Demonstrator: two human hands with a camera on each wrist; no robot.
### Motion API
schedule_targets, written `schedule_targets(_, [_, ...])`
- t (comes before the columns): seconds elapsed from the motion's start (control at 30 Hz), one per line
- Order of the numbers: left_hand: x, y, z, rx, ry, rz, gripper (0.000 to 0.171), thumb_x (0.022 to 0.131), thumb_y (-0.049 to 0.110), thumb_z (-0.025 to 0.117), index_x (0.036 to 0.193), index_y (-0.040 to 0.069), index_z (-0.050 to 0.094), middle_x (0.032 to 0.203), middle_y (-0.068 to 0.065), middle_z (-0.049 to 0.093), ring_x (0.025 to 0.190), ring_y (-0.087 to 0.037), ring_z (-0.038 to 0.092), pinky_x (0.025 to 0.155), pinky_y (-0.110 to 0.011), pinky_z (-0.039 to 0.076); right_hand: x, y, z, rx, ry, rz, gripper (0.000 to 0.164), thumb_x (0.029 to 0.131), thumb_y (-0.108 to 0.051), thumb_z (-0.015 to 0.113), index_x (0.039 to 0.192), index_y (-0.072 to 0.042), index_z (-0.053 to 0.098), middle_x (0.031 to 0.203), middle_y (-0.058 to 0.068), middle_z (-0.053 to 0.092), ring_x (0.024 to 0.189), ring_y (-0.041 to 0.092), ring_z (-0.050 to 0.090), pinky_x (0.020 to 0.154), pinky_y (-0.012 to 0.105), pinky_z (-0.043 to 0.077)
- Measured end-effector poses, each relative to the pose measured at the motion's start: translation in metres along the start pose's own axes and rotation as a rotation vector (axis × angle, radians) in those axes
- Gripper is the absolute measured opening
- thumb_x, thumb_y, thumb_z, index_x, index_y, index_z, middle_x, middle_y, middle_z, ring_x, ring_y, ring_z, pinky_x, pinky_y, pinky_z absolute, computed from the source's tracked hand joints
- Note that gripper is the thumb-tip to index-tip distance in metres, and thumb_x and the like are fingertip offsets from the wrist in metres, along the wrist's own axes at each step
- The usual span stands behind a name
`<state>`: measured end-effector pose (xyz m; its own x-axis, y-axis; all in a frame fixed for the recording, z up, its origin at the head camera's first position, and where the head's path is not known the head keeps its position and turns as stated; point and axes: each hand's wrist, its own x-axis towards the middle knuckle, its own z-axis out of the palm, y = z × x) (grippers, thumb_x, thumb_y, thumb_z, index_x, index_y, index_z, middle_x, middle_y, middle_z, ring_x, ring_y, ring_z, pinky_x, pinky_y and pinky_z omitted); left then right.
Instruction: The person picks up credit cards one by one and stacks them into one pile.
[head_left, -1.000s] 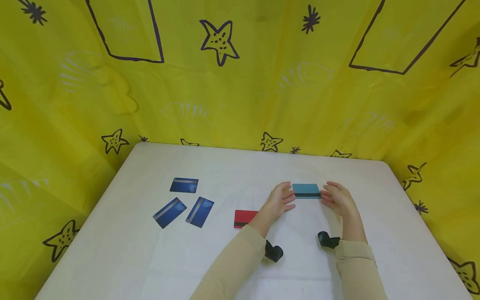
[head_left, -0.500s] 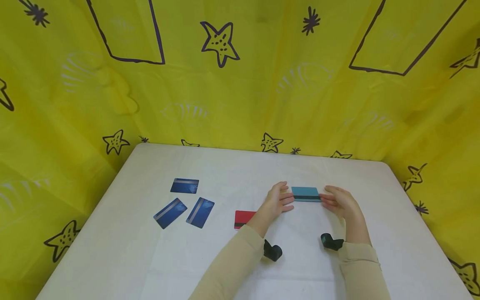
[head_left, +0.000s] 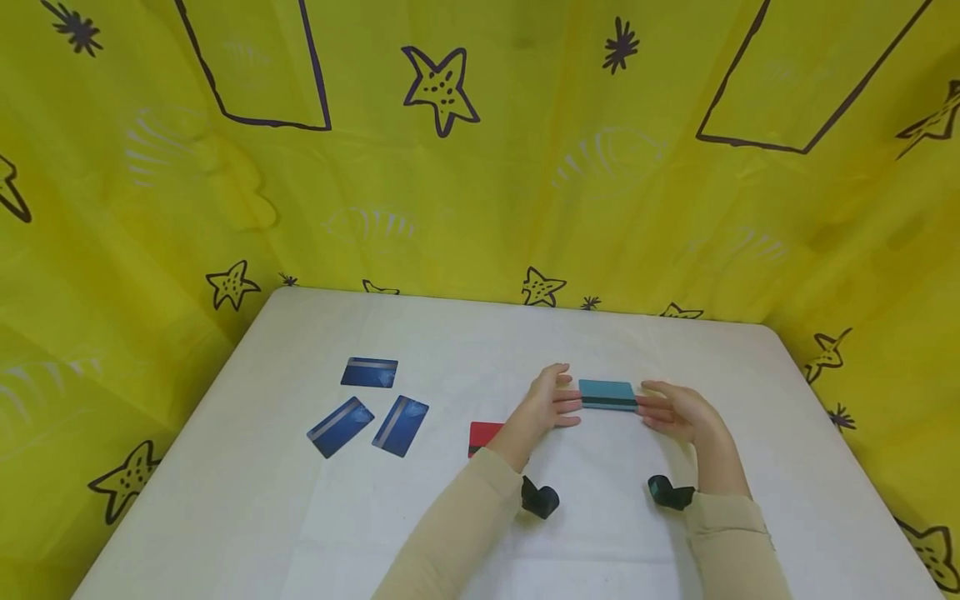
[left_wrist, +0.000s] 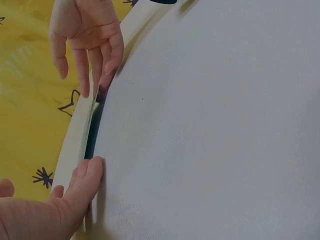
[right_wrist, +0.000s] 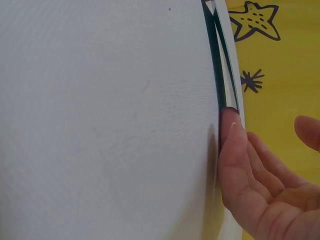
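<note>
A teal card [head_left: 607, 388] with a black stripe spans the gap between the two hands at the right of the table. My left hand [head_left: 542, 407] has straight fingers with their tips at the card's left short end. At the opposite end are the fingertips of my right hand [head_left: 681, 413], also extended. Both thumbs stay off the card. Seen edge-on in the right wrist view, the teal piece [right_wrist: 216, 65] shows two dark edges with a pale gap between them. The left forearm partly covers a red card [head_left: 483, 435] with a black stripe.
Three blue cards with grey stripes lie flat at the left: one at the back [head_left: 369, 372], one in front [head_left: 341, 427], one beside it [head_left: 401, 426]. Black wrist devices [head_left: 542, 498] hang by the sleeves. A yellow patterned curtain [head_left: 480, 183] surrounds the white table [head_left: 420, 525].
Both hands and the teal card have come slightly nearer and to the left, though the right wrist has swung a little right. The blue cards have stayed put.
</note>
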<state>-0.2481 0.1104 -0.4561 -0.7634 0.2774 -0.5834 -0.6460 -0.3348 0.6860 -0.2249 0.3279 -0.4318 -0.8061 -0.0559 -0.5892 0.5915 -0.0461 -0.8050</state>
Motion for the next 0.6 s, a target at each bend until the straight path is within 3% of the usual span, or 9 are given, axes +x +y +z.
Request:
schedule_targets(0.17, [-0.002, 0.001, -0.003, -0.019, -0.007, -0.004, 0.053, 0.09, 0.033, 0.049, 0.127, -0.005, 0.045, 0.113, -0.026, 0.057, 0.106, -0.038, 0.055, 0.089, -0.052, 0.045, 0.0, 0.005, -0.001, 0.083, -0.046, -0.021, 0.02, 0.095, -0.019, 0.046, 0.102, -0.007, 0.061, 0.083, 0.003, 0.066, 0.078, 0.017, 0.065, 0.077, 0.028, 0.054])
schedule_targets(0.27, [-0.002, 0.001, -0.003, -0.013, -0.008, -0.01, 0.055, 0.09, 0.032, 0.049, 0.128, -0.007, 0.043, 0.114, -0.028, 0.055, 0.107, -0.04, 0.054, 0.089, -0.052, 0.045, 0.001, 0.007, -0.002, 0.103, -0.076, -0.035, 0.021, 0.094, -0.017, 0.046, 0.085, -0.013, 0.064, 0.083, 0.003, 0.065, 0.078, 0.016, 0.065, 0.076, 0.026, 0.054])
schedule_targets(0.6, [0.003, -0.001, -0.009, 0.055, -0.069, -0.062, 0.061, 0.088, 0.035, 0.053, 0.127, -0.011, 0.042, 0.117, -0.029, 0.053, 0.1, -0.037, 0.058, 0.084, -0.051, 0.049, 0.005, 0.016, 0.001, 0.067, -0.123, -0.062, 0.023, 0.094, -0.016, 0.047, 0.083, -0.014, 0.066, 0.084, 0.001, 0.065, 0.079, 0.014, 0.065, 0.073, 0.024, 0.053])
